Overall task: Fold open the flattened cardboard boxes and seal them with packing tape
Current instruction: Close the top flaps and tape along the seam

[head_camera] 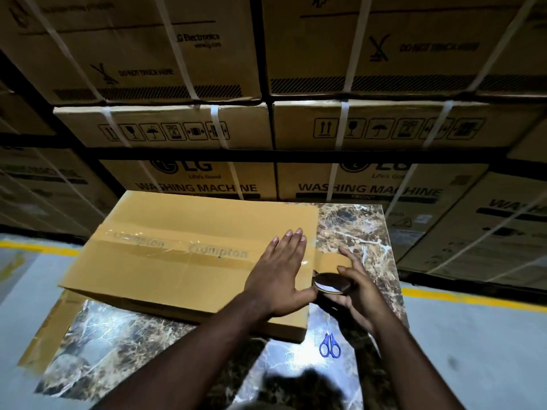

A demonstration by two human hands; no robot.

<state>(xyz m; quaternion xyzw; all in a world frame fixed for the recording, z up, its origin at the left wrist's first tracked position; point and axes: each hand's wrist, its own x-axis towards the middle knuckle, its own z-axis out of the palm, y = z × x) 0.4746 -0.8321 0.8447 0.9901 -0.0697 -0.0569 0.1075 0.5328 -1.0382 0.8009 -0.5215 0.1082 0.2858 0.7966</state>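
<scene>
Cardboard is everywhere behind the table (pixel 349 229): big washing machine cartons (pixel 189 179) stand in stacks past its far edge, too many to count for sure. They look stored, out of the way.

On the table top lies one box (pixel 177 270), toward the far left side. It is folded up and lies flat side up, so the seam is easy to reach. One strip of clear tape (pixel 165 251) runs along the seam to hold the flaps down.

One more flat piece of cardboard (pixel 53 329) pokes out at the table's left edge, maybe waiting its turn.

Two hands work at the box's right end. The left hand (pixel 278 276) lies flat, fingers straight, pressing the tape so it sticks. The right hand (pixel 355 288) grips one tape roll (pixel 330 284) just off the box's right end, likely pulling the tape tight.

One pair of blue scissors (pixel 329 346) lies on the table's near part, close by for cutting.
</scene>
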